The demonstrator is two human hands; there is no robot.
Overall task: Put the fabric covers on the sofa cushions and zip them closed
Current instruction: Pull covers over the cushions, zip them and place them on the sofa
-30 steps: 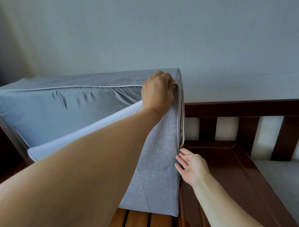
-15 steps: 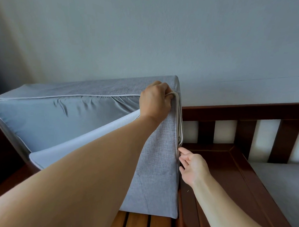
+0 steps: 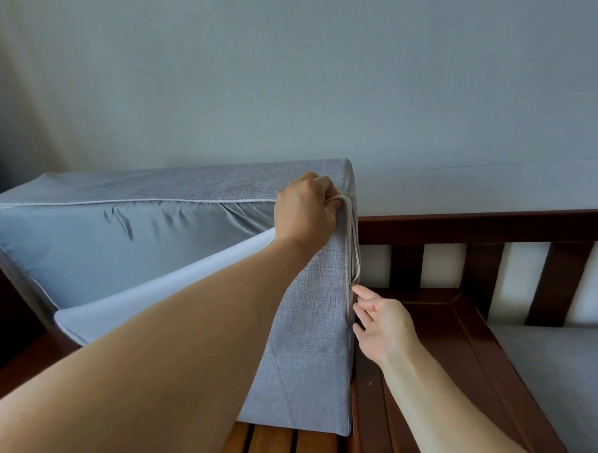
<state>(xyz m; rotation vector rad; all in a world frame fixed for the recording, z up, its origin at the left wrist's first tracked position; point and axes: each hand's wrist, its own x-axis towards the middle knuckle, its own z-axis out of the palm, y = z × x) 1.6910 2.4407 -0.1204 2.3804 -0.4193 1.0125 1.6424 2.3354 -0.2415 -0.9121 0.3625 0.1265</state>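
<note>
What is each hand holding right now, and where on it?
The left hand grips the grey cover at its top corner, on the open zipper edge. The right hand reaches to the zipper slider with its fingertips; whether it pinches the slider cannot be told.
</note>
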